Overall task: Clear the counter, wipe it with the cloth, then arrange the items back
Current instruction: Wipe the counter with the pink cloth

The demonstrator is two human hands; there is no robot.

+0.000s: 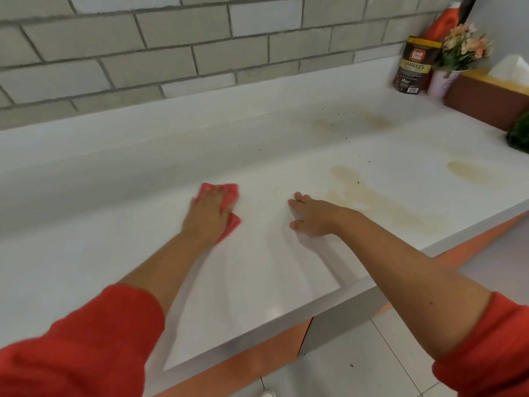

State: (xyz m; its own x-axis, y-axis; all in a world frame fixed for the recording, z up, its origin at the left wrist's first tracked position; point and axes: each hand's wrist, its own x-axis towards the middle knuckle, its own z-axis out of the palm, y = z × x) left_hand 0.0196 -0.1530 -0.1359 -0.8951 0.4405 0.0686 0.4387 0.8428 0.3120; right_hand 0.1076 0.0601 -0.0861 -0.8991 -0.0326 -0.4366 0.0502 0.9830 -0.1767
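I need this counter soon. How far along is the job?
Clearing looks done: granules pouch, flower vase and tissue box stand bunched far right. In hand: left hand presses red cloth on the counter. Remaining: yellowish stains beyond right hand, then rearranging.

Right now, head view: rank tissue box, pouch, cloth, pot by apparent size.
1. Tissue box, though cropped by the frame edge.
2-3. Pouch and cloth look alike; the cloth is nearer and partly under the left hand, so unranked.
4. Pot.

One pink cloth (229, 190), one granules pouch (412, 67), one flower vase (442, 83), one tissue box (486, 98), one orange bottle (446, 22).
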